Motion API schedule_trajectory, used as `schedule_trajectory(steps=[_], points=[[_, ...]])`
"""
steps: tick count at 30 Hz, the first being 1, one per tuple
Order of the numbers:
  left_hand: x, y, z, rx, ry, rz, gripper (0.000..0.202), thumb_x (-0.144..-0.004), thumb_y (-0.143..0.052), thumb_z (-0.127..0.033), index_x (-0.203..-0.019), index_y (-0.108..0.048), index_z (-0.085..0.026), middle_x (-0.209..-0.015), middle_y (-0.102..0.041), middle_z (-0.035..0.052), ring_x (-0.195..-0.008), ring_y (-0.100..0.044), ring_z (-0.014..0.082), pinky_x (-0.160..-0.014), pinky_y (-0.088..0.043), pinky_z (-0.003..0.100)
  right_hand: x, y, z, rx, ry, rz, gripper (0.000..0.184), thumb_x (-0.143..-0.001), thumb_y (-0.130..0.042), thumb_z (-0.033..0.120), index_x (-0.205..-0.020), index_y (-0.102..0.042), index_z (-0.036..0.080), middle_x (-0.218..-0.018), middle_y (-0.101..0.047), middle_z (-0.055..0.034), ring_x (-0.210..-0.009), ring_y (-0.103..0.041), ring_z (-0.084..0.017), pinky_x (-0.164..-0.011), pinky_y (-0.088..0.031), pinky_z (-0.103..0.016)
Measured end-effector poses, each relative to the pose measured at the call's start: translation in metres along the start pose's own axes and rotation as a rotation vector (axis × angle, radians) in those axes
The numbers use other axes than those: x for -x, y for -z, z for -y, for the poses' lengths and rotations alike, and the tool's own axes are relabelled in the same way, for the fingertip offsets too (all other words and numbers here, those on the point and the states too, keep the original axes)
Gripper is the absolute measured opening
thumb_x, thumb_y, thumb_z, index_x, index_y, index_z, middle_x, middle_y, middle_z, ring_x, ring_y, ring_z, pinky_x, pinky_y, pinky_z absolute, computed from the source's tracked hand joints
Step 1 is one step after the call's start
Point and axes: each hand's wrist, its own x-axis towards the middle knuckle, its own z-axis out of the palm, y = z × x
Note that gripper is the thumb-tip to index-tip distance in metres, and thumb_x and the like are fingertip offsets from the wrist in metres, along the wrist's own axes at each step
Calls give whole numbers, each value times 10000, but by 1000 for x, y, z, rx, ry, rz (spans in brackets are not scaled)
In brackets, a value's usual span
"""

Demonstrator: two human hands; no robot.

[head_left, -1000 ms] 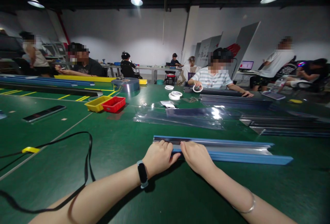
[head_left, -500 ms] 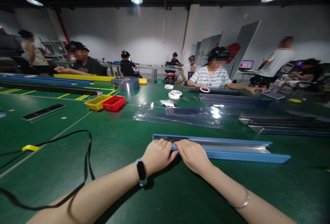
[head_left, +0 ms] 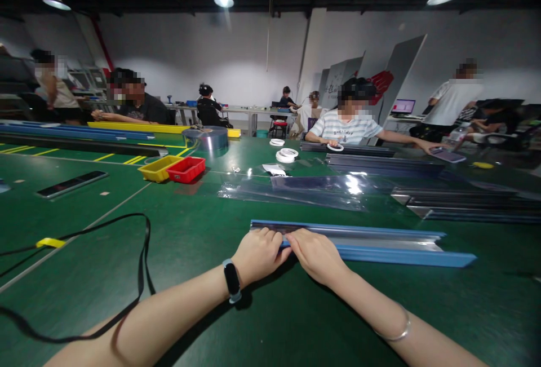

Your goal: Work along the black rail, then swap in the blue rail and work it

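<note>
Item: blue rail (head_left: 380,243), long and narrow, with a silvery channel along its top.
- Position: it is lying flat on the green table (head_left: 270,322), near the middle, running from centre out to the right.

Left hand (head_left: 258,253): it is resting on the rail's left end, fingers pressed together and curling over its near edge, gripping it. A black wristband (head_left: 232,281) is sitting on the wrist.

Right hand (head_left: 315,254): it is gripping the same end just right of the left hand, fingers together over the rail and touching the left hand's. A thin bracelet (head_left: 397,330) is hanging on the forearm.

Surroundings:
- A black strap (head_left: 143,265) is looping across the near left, with a yellow tag (head_left: 49,242) beside it.
- Clear plastic sleeves (head_left: 296,189) are lying just beyond the rail.
- A red tray (head_left: 186,169) and a yellow tray (head_left: 159,168) are sitting side by side, far left.
- White tape rolls (head_left: 287,155) are lying farther back.
- Dark strips (head_left: 465,203) are stacking up at the right.
- A person in a striped shirt (head_left: 349,127) is sitting at the far side.
</note>
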Motion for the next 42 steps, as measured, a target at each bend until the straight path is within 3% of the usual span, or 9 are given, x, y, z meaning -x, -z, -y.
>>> schedule_trajectory(steps=[12,18,27,33,38,42], points=[[-3,10,-6,-72,-51,-14,214,-850,-335,-310,-823,-488,-162,-744,-539,53,-752,-517,192,-677,-412,335,-1,-1,-1,9,-9,-7,375,-898,-200,277,-801,-551,188,-739,-586,-36,-720,-536,-129,-656,-362,-240],[-3,5,-6,-60,24,23,222,-832,-351,-355,-838,-474,-170,-696,-537,47,-680,-518,183,-617,-416,306,0,1,0,-18,-72,-10,377,-900,-183,286,-807,-538,195,-737,-575,-28,-727,-540,-124,-652,-363,-230],[-3,8,-7,1,10,-22,189,-817,-382,-329,-852,-475,-169,-757,-553,52,-744,-531,184,-654,-432,305,-2,1,0,32,-12,-3,347,-893,-204,256,-813,-534,185,-730,-580,-34,-711,-529,-134,-632,-360,-233],[-3,7,-7,-11,21,23,223,-826,-359,-355,-845,-479,-168,-703,-548,47,-686,-532,188,-614,-437,316,0,3,0,-37,-96,2,399,-904,-157,277,-795,-532,199,-725,-574,-16,-702,-542,-113,-633,-359,-216],[-4,8,-8,2,12,18,220,-818,-384,-344,-908,-473,-164,-787,-557,56,-764,-531,194,-659,-439,320,-1,4,0,19,-51,48,381,-899,-187,292,-793,-538,188,-706,-575,-25,-669,-544,-123,-613,-353,-229],[-4,8,-8,-1,-4,18,228,-822,-380,-349,-928,-472,-168,-749,-559,48,-739,-539,188,-649,-439,312,0,3,0,-64,-103,6,416,-901,-167,288,-786,-553,185,-711,-580,-26,-696,-551,-119,-640,-363,-226]])
